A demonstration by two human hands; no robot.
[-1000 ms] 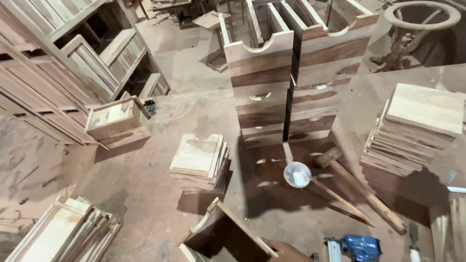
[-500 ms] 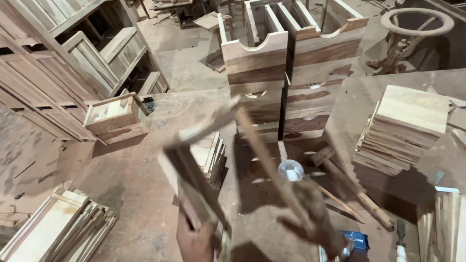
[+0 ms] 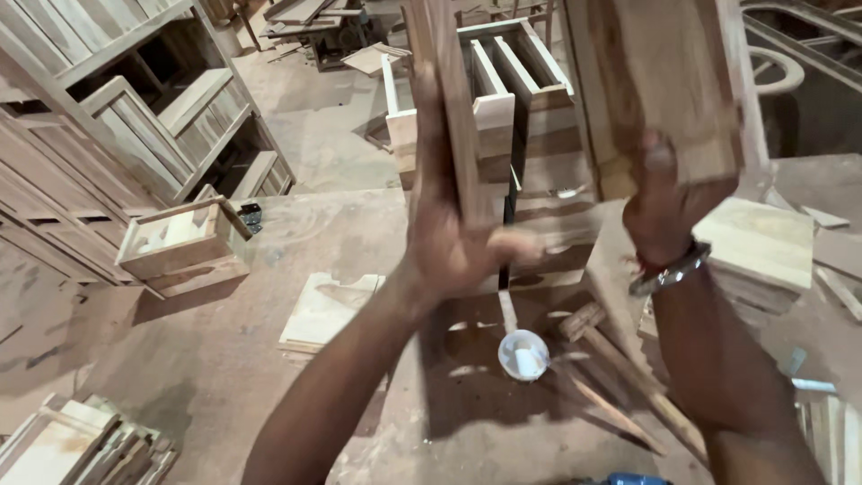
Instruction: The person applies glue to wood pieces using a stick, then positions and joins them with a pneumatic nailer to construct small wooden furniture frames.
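Your fingers on the left hand (image 3: 453, 238) lie flat and stretched along a narrow side board (image 3: 444, 99), thumb out to the right, so they press the wood rather than wrap it. Your right hand (image 3: 669, 202) has its fingers hidden behind the broad panel (image 3: 664, 85); by the way the panel is carried they seem clenched round its lower edge, but the grip itself does not show.

Both boards look like parts of one open wooden box frame, raised upright before your face, well above the tabletop (image 3: 269, 377). It is blurred, so you cannot tell how the corners meet or whether they are fixed.

As a judgement: the frame appears put together enough to be lifted as a piece, and it has not yet been set down anywhere.

Below your wrists a small white cup (image 3: 523, 355) stands on the tabletop, with loose wooden sticks (image 3: 620, 395) just beside it. A low stack of flat boards (image 3: 328, 310) lies left of your left forearm, another stack of panels (image 3: 759, 242) sits behind your right wrist. Farther left a small finished box (image 3: 180, 247) rests near the edge, and slats (image 3: 81, 445) are piled at the lower left corner
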